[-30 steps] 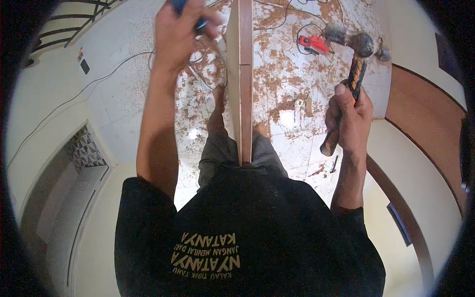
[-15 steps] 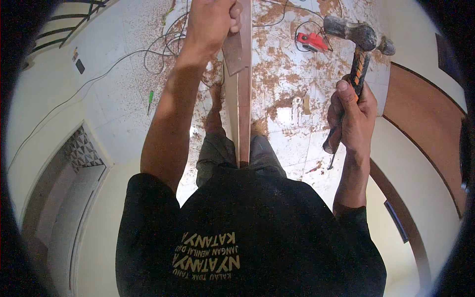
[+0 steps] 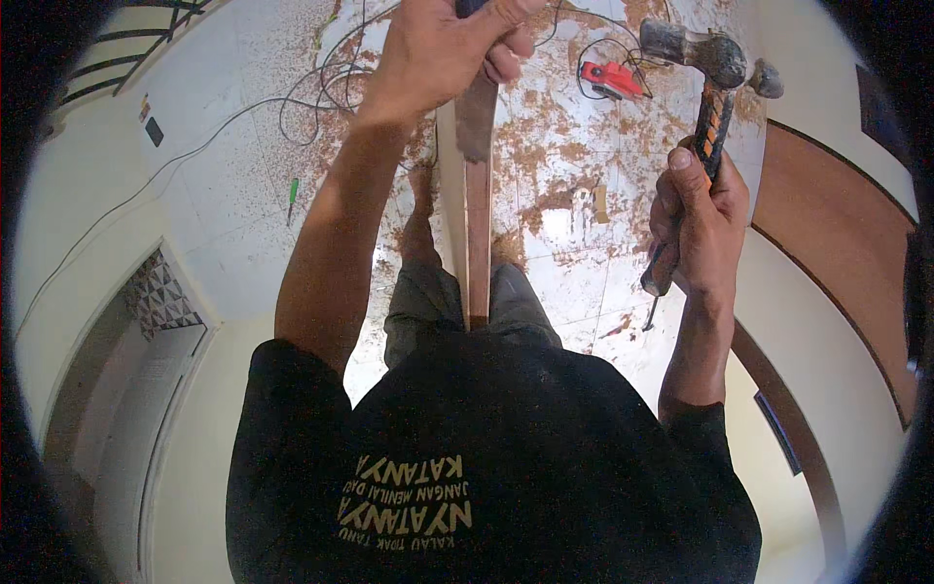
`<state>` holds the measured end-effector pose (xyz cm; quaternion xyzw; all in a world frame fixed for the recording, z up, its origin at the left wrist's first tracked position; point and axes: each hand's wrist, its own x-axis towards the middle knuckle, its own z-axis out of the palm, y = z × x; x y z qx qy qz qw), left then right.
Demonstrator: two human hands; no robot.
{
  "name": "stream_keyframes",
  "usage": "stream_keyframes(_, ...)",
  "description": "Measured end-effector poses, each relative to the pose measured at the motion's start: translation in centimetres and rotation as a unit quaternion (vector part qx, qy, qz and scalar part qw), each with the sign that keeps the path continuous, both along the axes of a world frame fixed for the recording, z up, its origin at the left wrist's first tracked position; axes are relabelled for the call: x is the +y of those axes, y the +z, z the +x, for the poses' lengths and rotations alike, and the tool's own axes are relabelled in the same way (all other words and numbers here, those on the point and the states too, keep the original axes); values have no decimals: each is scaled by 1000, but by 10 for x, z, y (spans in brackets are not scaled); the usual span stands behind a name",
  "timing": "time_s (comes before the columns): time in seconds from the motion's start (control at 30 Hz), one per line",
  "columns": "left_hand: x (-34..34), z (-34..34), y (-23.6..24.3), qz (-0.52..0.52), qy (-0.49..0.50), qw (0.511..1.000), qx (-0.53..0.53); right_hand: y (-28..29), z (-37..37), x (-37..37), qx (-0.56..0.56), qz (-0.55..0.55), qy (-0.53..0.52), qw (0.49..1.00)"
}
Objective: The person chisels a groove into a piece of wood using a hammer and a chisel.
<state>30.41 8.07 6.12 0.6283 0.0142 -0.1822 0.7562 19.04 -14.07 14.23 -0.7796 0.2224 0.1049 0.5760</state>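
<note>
My right hand [image 3: 705, 219] is wrapped around the black and orange handle of a ball-peen hammer [image 3: 722, 60], its dark metal head raised at the upper right. Below the fist shows the handle's butt, with a thin metal rod [image 3: 650, 313] close by; whether they join I cannot tell. At the top, my left hand [image 3: 452, 49] is closed on a flat brownish piece [image 3: 476, 127] with a dark blue end, partly hidden by the fingers. That piece lies along a long wooden board [image 3: 478, 224], which runs away from me between my legs.
Brown shavings cover much of the white tiled floor [image 3: 574, 282]. A red corded power tool [image 3: 615, 80] rests beyond my right hand. Cables [image 3: 282, 100] loop at the upper left. A green-handled tool [image 3: 293, 195] and a dark phone-like object [image 3: 154, 131] lie on the left.
My left hand has shifted right with the flat piece, which now lies more in line with the board, its blue end showing. The right hand and hammer have moved slightly right.
</note>
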Motion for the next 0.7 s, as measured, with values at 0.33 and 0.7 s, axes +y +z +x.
stream_keyframes(0.33, -15, -2, -25, 5, 29, 997, -71, 0, 8, -8, -2, -4, 1, 1000)
stream_keyframes(0.7, -26, 3, -33, -52, 7, 998, -47, 14, 33, -11, 0, -32, 67, 997)
